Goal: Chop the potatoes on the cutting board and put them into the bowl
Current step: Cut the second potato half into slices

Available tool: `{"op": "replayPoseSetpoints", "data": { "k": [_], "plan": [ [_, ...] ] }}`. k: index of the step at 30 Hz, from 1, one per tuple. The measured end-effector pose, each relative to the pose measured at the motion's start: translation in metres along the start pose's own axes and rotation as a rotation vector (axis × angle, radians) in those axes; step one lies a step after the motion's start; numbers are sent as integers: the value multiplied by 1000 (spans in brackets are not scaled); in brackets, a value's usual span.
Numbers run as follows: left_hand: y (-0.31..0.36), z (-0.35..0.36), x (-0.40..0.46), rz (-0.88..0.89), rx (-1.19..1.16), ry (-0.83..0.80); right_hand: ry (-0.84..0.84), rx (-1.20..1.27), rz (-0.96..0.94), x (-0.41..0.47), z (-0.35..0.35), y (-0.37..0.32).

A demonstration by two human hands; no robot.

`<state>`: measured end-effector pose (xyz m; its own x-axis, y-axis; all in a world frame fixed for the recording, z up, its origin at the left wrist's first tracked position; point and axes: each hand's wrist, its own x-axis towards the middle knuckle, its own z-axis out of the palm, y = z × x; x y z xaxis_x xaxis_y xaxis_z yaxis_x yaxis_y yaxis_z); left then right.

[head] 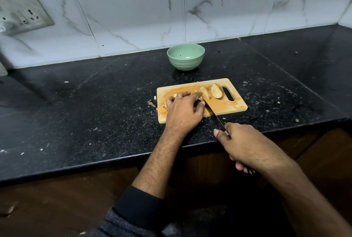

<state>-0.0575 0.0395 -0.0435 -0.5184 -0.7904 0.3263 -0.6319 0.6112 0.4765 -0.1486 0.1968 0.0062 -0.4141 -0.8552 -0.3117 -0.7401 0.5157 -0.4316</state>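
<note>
A wooden cutting board [231, 108] lies on the black counter. Two potato pieces rest near its handle slot: a half [216, 91] and a wedge [205, 92]. My left hand [183, 111] lies curled over potato pieces on the board's left part, holding them down; most of them are hidden beneath it. My right hand [245, 146] grips the handle of a knife [214, 116], whose blade runs up to the potato by my left fingers. A green bowl [185, 56] stands behind the board near the wall, with nothing visible in it.
Small potato scraps [151, 103] lie on the black counter [95, 112] left of the board. A socket plate [21, 10] is on the tiled wall at the far left. The counter's front edge runs just below my right hand.
</note>
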Motion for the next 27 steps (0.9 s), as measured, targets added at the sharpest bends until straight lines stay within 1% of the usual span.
{"op": "replayPoseSetpoints", "data": {
  "k": [16, 23, 27],
  "plan": [
    [0, -2, -2, -12, -49, 1, -14, 90, -4, -2, 0, 8],
    [3, 0, -2, 21, 44, -33, -14, 80, -13, -1, -1, 8],
    [5, -3, -4, 9, 27, -25, -26, 106, 4, -1, -2, 8]
  ]
}}
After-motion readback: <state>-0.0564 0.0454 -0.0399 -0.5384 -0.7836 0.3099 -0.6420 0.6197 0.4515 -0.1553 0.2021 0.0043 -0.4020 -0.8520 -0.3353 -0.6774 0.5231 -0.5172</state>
